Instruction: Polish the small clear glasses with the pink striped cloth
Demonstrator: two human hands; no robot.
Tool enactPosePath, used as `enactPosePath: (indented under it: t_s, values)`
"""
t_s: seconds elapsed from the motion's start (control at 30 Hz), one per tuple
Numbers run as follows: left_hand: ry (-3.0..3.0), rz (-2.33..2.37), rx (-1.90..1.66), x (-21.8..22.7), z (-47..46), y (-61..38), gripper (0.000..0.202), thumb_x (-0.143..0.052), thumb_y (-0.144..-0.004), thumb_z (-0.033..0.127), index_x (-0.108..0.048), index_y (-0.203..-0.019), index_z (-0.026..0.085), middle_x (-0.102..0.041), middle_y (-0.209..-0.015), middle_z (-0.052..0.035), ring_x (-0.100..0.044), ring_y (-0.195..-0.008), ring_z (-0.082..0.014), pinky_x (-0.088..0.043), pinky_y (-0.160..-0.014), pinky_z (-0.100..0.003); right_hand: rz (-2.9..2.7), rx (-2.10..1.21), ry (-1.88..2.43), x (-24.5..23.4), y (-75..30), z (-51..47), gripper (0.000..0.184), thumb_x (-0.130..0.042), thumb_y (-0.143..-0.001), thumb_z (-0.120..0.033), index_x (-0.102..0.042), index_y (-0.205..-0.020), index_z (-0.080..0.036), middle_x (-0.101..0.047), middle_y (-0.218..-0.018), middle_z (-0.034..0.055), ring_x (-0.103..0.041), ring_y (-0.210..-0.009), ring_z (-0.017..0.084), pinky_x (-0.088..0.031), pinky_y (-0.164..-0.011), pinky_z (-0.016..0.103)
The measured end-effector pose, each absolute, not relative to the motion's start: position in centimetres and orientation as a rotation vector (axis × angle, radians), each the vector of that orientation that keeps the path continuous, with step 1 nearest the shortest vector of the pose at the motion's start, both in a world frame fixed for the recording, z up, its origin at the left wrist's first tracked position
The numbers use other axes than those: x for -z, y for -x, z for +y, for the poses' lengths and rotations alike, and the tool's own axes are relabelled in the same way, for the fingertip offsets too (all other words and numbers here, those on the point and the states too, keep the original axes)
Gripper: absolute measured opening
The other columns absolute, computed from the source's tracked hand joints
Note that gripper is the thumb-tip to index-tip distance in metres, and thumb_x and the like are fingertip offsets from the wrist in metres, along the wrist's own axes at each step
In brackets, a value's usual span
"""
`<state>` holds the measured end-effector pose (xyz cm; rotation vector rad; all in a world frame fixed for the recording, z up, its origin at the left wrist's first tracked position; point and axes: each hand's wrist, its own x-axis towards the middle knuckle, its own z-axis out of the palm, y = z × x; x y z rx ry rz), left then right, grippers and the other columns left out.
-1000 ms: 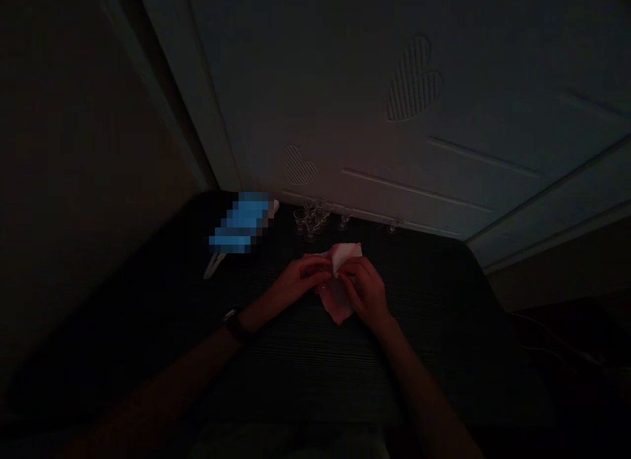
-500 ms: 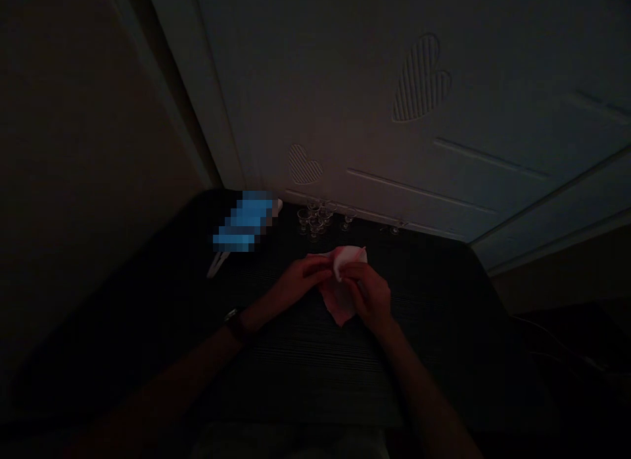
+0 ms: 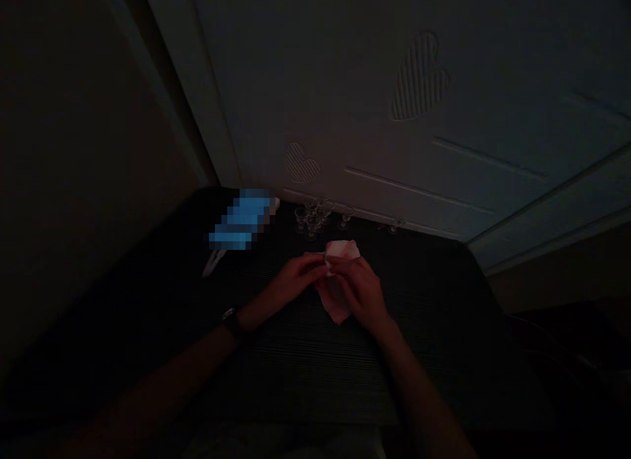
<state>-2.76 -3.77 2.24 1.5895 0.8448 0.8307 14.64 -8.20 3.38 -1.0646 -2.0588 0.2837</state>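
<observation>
A pink and white cloth (image 3: 336, 302) hangs between my two hands above the dark table, its lower corner pointing toward me. My left hand (image 3: 298, 277) grips the cloth's left side, fingers bent inward. On the right, my right hand (image 3: 362, 291) pinches the bunched upper part, thumb and fingers meeting near the left fingertips. Whether something small is wrapped inside the cloth is hidden by folds, fingers and the dim light. Beyond the hands stands a cluster of several small stemmed glasses (image 3: 311, 219), with one more glass (image 3: 346, 217) just to their right.
Farther right along the table's back edge is another small glass object (image 3: 393, 227). At the back left lies a lit device with a blurred blue screen (image 3: 241, 219) and a pale strap (image 3: 213, 262). A panel with raised hearts (image 3: 421, 77) rises behind the dark table (image 3: 305, 360).
Both hands have drawn closer together, with my right hand shifting slightly left. The cloth's upper part has been folded over differently between the fingers. The glasses stay put.
</observation>
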Motion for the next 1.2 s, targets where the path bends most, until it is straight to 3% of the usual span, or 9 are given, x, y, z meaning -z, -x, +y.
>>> enactPosePath:
  t_s: [0.33, 0.6, 0.83, 1.2]
  values:
    - [-1.478, 0.886, -0.87, -2.7, -4.0, 2.6, 0.027, -0.053, -0.079, 0.037, -0.061, -0.091, 0.015, -0.061, -0.079, -0.0005, -0.054, -0.067, -0.0115, -0.044, -0.06, -0.023, -2.156, -0.148, 0.988, -3.1, -15.1, -8.2, 0.036, -0.041, -0.084, -0.013, -0.056, -0.114, -0.029, -0.052, -0.124, 0.0026, -0.051, -0.103, 0.021, -0.045, -0.084, 0.041]
    - [-1.559, 0.891, -0.906, -1.2, -3.3, 2.9, 0.025, -0.05, -0.079, 0.036, -0.064, -0.082, 0.015, -0.062, -0.079, -0.0009, -0.055, -0.071, -0.013, -0.045, -0.063, -0.024, -2.115, -0.164, 0.969, -2.9, -15.2, -8.3, 0.039, -0.038, -0.082, -0.011, -0.051, -0.117, -0.021, -0.058, -0.114, 0.0056, -0.052, -0.105, 0.02, -0.041, -0.091, 0.043]
    - [-1.579, 0.912, -0.908, -1.4, -3.5, 2.8, 0.025, -0.049, -0.081, 0.034, -0.063, -0.09, 0.016, -0.063, -0.091, -0.0023, -0.056, -0.082, -0.0153, -0.046, -0.07, -0.025, -2.052, -0.177, 0.997, -2.7, -15.2, -8.1, 0.034, -0.04, -0.081, -0.011, -0.055, -0.11, -0.02, -0.057, -0.112, 0.0057, -0.051, -0.105, 0.02, -0.041, -0.093, 0.041]
    - [-1.622, 0.818, -0.85, -1.9, -3.9, 2.5, 0.024, -0.051, -0.081, 0.036, -0.062, -0.088, 0.015, -0.061, -0.088, -0.0027, -0.055, -0.081, -0.0147, -0.045, -0.071, -0.026, -2.011, -0.192, 1.025, -2.4, -15.2, -8.0, 0.032, -0.04, -0.082, -0.012, -0.056, -0.107, -0.021, -0.056, -0.11, 0.0063, -0.051, -0.105, 0.02, -0.042, -0.093, 0.041]
